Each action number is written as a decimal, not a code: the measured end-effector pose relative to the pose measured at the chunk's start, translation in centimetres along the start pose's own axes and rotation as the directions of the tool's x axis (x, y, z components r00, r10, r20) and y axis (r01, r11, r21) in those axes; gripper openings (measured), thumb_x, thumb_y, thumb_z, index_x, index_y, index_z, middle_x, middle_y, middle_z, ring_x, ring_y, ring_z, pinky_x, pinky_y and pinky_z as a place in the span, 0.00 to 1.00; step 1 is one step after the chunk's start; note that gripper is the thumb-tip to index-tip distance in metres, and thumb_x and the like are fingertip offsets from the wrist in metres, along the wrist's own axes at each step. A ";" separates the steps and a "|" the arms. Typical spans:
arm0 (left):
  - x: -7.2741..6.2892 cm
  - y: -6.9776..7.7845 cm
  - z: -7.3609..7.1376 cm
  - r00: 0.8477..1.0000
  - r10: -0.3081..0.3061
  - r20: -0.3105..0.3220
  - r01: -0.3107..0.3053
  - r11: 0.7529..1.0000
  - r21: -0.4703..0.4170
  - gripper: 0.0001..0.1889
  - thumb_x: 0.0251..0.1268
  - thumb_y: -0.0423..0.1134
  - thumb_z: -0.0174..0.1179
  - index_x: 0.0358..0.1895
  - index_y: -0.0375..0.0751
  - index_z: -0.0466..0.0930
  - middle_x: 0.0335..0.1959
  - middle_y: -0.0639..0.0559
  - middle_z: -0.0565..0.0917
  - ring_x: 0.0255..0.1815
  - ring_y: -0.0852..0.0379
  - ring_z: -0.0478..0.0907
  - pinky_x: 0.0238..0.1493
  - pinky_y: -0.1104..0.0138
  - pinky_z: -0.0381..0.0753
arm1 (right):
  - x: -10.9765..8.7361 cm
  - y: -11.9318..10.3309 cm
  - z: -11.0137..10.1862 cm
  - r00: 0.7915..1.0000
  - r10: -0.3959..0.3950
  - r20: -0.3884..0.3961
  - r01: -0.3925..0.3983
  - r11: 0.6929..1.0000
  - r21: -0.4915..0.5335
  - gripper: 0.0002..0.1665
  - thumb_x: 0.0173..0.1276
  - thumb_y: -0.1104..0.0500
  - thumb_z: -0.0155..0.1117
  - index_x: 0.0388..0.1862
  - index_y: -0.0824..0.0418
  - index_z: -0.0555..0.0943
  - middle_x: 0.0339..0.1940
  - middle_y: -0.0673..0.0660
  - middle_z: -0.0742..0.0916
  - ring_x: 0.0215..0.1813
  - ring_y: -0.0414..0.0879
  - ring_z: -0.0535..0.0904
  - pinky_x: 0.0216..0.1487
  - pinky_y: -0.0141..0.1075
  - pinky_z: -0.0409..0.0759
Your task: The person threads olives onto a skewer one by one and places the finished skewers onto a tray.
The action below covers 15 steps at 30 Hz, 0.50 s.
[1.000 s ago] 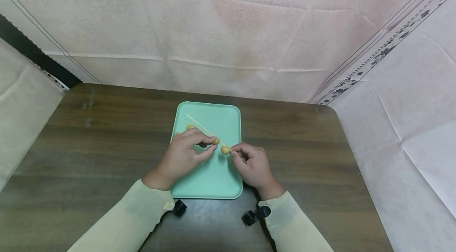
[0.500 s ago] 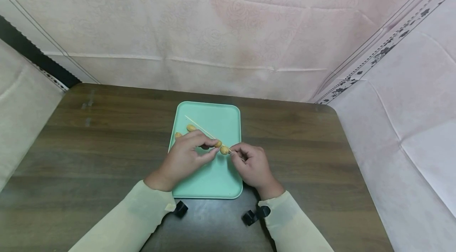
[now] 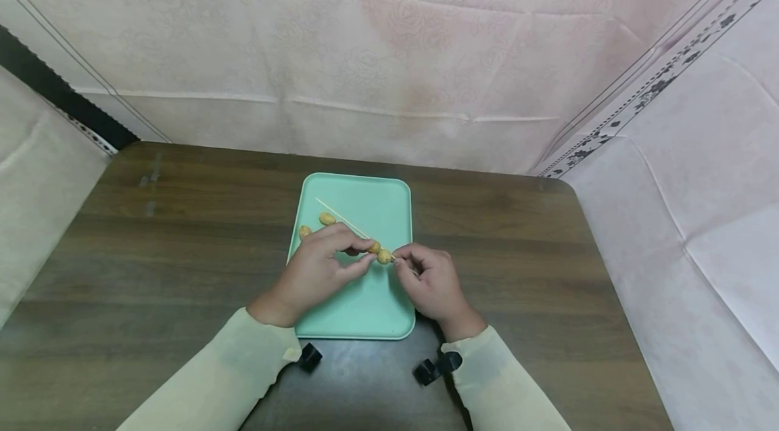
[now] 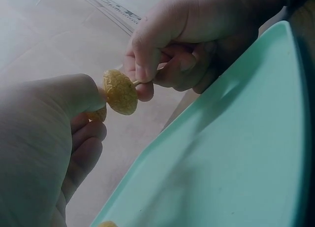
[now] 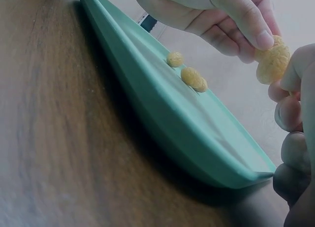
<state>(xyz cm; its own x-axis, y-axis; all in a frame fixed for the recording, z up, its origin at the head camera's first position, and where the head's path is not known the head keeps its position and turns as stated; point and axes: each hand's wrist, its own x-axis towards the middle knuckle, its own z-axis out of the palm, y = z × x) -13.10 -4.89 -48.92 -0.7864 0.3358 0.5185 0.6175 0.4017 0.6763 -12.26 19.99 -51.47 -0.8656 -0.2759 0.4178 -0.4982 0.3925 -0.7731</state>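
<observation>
A thin wooden skewer [image 3: 342,218] slants over the mint-green tray [image 3: 353,323], its bare far end pointing to the upper left. My right hand [image 3: 433,282] pinches the skewer near its lower end. Just beyond those fingers, a wrinkled golden food ball [image 4: 120,92] sits threaded on the stick. Thumb and forefinger of my left hand [image 3: 322,265] pinch a second golden ball [image 3: 374,247], right up against the first and also on the skewer. In the left wrist view my left thumb and fingers hide most of that second ball.
Loose golden balls lie at the tray's left side, one [image 3: 327,218] beyond my left hand and another [image 3: 305,231] near the rim. Under the tray is a brown wood-grain table [image 3: 517,268]. Pale patterned cloth [image 3: 389,65] hangs behind it.
My left hand has moved slightly right and down along the skewer, bringing the second ball against the first. The right hand has stayed in place.
</observation>
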 end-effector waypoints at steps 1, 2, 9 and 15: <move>0.0 0.0 0.0 1.000 0.000 0.001 0.000 1.000 -0.001 0.13 0.65 0.32 0.83 0.49 0.50 0.97 0.44 0.58 0.92 0.42 0.58 0.88 0.46 0.65 0.92 | 0.0 0.0 0.0 1.000 -0.003 0.000 0.003 1.000 0.004 0.08 0.78 0.67 0.69 0.42 0.59 0.93 0.18 0.48 0.79 0.20 0.34 0.66 0.21 0.28 0.68; 0.0 0.0 0.0 1.000 -0.001 0.002 0.001 1.000 -0.002 0.13 0.65 0.32 0.83 0.49 0.50 0.97 0.44 0.58 0.92 0.42 0.59 0.88 0.47 0.65 0.92 | 0.0 0.1 0.0 1.000 -0.005 0.000 0.005 1.000 0.007 0.08 0.78 0.68 0.69 0.42 0.60 0.93 0.18 0.48 0.79 0.20 0.34 0.66 0.21 0.28 0.68; 0.0 0.0 0.1 1.000 -0.009 0.010 0.009 1.000 -0.007 0.12 0.66 0.33 0.83 0.50 0.51 0.96 0.45 0.59 0.92 0.42 0.59 0.87 0.48 0.65 0.91 | 0.2 0.3 0.0 1.000 0.006 -0.007 -0.007 1.000 -0.001 0.06 0.76 0.67 0.71 0.41 0.60 0.92 0.18 0.47 0.79 0.20 0.34 0.67 0.21 0.27 0.68; 0.1 0.1 0.2 0.999 -0.036 0.008 0.036 0.999 0.010 0.12 0.69 0.36 0.82 0.51 0.52 0.96 0.47 0.60 0.92 0.44 0.57 0.87 0.48 0.60 0.92 | 0.3 0.1 0.2 0.999 0.029 -0.015 -0.029 0.999 -0.020 0.06 0.73 0.66 0.73 0.42 0.55 0.90 0.17 0.45 0.79 0.19 0.34 0.68 0.21 0.28 0.69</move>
<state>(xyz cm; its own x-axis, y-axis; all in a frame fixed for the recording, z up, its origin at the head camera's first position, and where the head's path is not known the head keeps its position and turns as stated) -13.09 -4.68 -48.88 -0.8081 0.3280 0.4893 0.5887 0.4217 0.6896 -12.54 19.81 -51.51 -0.8805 -0.2512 0.4021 -0.4734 0.4178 -0.7755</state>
